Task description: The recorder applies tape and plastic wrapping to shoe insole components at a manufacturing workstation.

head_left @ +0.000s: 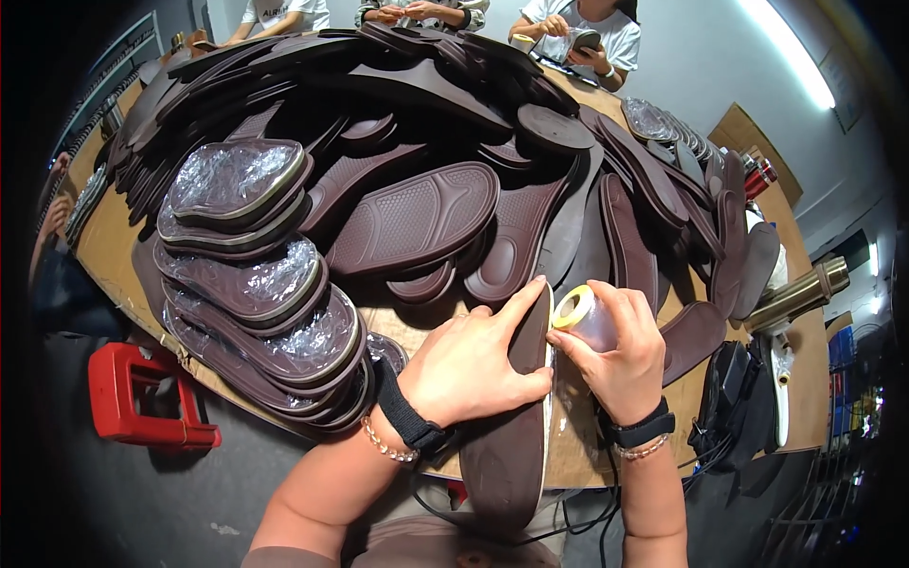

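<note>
A long dark brown shoe sole (502, 464) lies at the table's front edge, its near end jutting past the edge toward me. My left hand (464, 369) grips it across the upper part, with index finger and thumb reaching to its pale right edge. In my right hand (620, 355) is a small roll of clear film (597, 327) with a yellow core, its cored end close against that edge. Any film drawn off the roll is too fine to make out. To the left, film-wrapped soles (312, 350) stand in a leaning stack.
A large heap of loose brown soles (417, 208) spreads over the wooden table (800, 407) beyond my hands. Black pouches (729, 388) and a metal cylinder (800, 293) are at the right. A red stool (114, 393) stands at the left. Several people work across the table.
</note>
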`<state>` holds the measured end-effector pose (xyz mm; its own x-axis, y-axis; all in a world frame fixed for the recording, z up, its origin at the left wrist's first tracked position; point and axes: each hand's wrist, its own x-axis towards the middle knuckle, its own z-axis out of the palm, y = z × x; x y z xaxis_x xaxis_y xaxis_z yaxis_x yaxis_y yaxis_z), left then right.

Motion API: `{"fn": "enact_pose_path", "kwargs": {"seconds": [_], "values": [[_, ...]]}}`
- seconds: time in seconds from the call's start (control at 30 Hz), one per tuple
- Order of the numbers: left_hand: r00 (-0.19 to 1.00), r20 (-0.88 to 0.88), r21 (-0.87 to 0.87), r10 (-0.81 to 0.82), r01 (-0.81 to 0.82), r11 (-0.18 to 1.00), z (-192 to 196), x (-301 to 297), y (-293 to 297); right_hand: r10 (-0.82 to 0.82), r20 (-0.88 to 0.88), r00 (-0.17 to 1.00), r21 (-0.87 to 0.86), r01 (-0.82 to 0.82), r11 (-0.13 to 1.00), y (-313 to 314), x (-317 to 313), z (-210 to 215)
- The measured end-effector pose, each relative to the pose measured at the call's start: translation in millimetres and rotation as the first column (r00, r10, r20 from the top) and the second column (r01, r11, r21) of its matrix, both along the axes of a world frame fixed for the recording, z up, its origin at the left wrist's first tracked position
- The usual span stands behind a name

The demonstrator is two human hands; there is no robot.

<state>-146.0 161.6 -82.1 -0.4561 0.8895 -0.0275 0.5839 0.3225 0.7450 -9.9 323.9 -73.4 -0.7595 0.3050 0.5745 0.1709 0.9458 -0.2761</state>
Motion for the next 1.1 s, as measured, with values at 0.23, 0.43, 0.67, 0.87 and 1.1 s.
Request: {"fn": "enact_pose_path", "kwargs": {"seconds": [0.23, 0.43, 0.67, 0.87, 1.1], "values": [[0.998, 0.056, -0.102, 0.026, -0.021, 0.995, 2.5, -2.3, 4.3, -0.033, 0.052, 0.998, -0.003, 0.033, 0.999, -4.3, -3.5, -3.4], [0.983, 0.131, -0.224, 0.125, -0.094, 0.97, 3.4, -5.0, 23.6, -0.061, 0.045, 0.997, -0.009, 0.061, 0.998, 2.6, -2.8, -17.4], [0.964, 0.265, -0.125, -0.007, 0.042, 0.991, 6.3, 5.7, -7.2, 0.03, 0.066, 0.997, -0.14, -0.021, 0.99, -18.4, 28.2, -1.2], [0.937, 0.29, 0.143, -0.196, 0.161, 0.977, 8.8, 37.9, -50.7, 0.185, 0.168, 0.968, -0.213, -0.147, 0.966, -50.3, 73.7, 23.3], [0.911, 0.312, 0.13, -0.27, 0.241, 0.962, 5.1, 52.2, -54.7, 0.241, 0.182, 0.953, -0.342, -0.168, 0.924, -54.2, 100.2, 24.0]]}}
